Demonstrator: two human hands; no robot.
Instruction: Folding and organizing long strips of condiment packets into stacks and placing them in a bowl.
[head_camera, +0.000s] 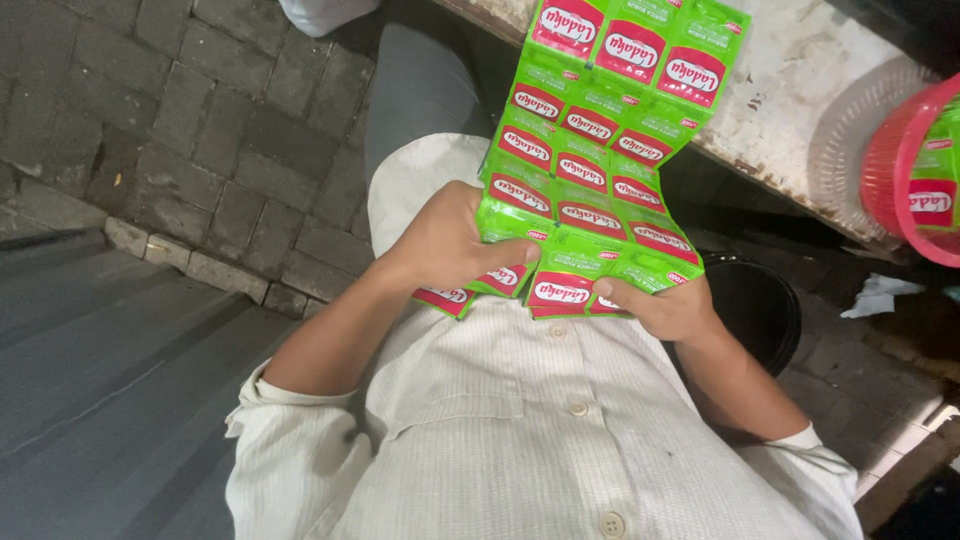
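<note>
A long sheet of joined green sachets (590, 150) with red oval labels, three wide, hangs down from a worn tabletop to my lap. My left hand (440, 245) grips the sheet's lower left part, thumb lying across a sachet in the bottom row. My right hand (665, 305) pinches the bottom right corner from underneath, thumb on the edge of the bottom-right sachet. Both hands sit just above my cream striped shirt (540, 430).
A worn, stained tabletop (800, 90) runs across the upper right. On it stand a red plastic basket (890, 170) holding more green sachets and a clear plastic dish (845, 140). A black bucket (765, 305) stands below. Grey paving bricks (200, 120) lie to the left.
</note>
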